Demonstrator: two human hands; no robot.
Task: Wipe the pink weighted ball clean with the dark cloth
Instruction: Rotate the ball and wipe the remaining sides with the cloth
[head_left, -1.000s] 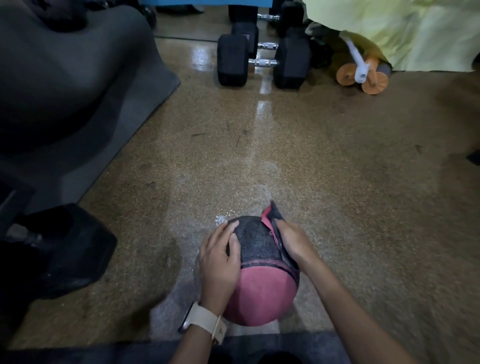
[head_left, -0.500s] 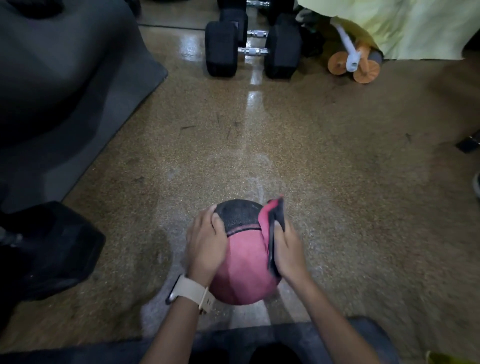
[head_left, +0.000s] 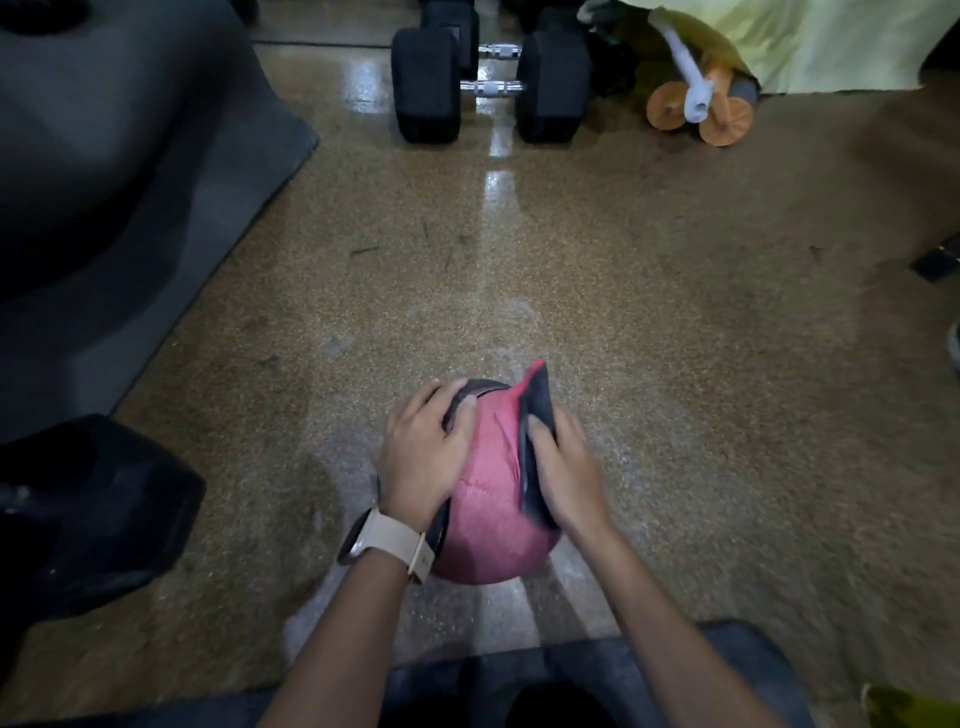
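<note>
The pink weighted ball (head_left: 491, 514) rests on the speckled brown floor just in front of me, with a black panel showing at its far top. My left hand (head_left: 423, 457) lies on the ball's left side, fingers over the black panel, a beige watch on the wrist. My right hand (head_left: 563, 470) presses the dark cloth (head_left: 535, 415) against the ball's right side. The cloth's pink-edged corner sticks up past the ball. The ball's underside and right flank are hidden.
Black hex dumbbells (head_left: 488, 85) stand at the far middle. An orange ab wheel (head_left: 698, 111) lies beside a yellow-green cloth (head_left: 810, 41) at far right. A dark mat (head_left: 156, 197) covers the left; another black dumbbell (head_left: 98, 509) sits near left. A small dark object (head_left: 937, 262) lies at right.
The ball has turned so more pink shows on top and the black panel has gone to the far side. My right hand slid the cloth down the ball's right side.
</note>
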